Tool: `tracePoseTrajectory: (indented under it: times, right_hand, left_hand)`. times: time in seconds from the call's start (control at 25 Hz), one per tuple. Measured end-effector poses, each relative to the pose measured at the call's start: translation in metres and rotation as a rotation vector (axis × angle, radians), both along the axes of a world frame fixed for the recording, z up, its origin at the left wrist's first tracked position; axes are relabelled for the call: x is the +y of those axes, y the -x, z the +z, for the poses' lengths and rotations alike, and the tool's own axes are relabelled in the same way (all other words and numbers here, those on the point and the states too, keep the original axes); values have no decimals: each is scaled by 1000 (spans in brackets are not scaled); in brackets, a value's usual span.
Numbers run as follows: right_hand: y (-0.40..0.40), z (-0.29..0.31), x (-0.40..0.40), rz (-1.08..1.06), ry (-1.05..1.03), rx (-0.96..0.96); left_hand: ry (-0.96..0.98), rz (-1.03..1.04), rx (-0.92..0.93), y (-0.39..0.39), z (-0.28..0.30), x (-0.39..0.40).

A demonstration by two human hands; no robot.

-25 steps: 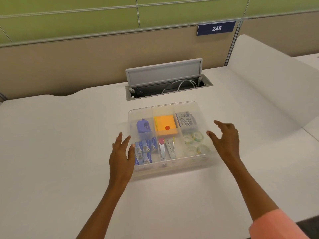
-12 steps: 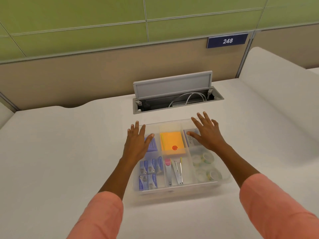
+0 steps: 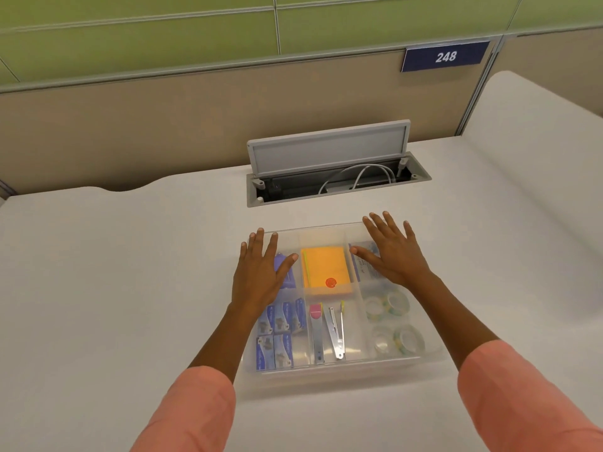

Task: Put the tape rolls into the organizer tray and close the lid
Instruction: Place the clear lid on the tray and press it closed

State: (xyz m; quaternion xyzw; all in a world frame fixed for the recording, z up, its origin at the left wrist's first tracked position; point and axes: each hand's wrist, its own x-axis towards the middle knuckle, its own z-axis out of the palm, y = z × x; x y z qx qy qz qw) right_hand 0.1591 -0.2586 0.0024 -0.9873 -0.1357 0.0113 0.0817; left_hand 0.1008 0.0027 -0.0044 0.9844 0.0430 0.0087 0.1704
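A clear plastic organizer tray point(image 3: 339, 370) sits on the white desk with its clear lid point(image 3: 326, 233) lying over it. Several tape rolls point(image 3: 388, 303) show through the lid in the right near compartment. My left hand point(image 3: 261, 272) lies flat, fingers spread, on the lid's far left part. My right hand point(image 3: 391, 249) lies flat, fingers spread, on the lid's far right part. Neither hand grips anything.
Inside the tray are orange sticky notes point(image 3: 326, 267), blue staple boxes point(image 3: 277, 334), metal tools point(image 3: 332, 331) and a purple item. Beyond the tray an open grey cable hatch point(image 3: 329, 151) stands up from the desk. A partition wall bounds the desk's far edge.
Both hands moved from beside the tray's near end onto its top far part and now lie flat there. The camera view shifted closer.
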Motion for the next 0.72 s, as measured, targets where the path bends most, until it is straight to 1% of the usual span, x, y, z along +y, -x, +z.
tracePoseTrajectory:
  times: [0.24,0.48,0.52,0.64,0.72]
  right_hand:
    - [-2,-2,0,31,-57,-11]
    - [-3,-5,-1,29,-51,-3]
    - [-1,-3,-1,30,-50,-3]
    - [7,6,-2,12,-113,-35]
    - [22,13,-3,11,-125,-38]
  left_hand:
    - [-4,8,12,-1,0,-3]
    - [20,7,-11,-1,-2,-1]
    - [45,5,-4,0,0,-1]
    - [211,23,-18,6,11,0]
    - [215,40,-66,17,18,0]
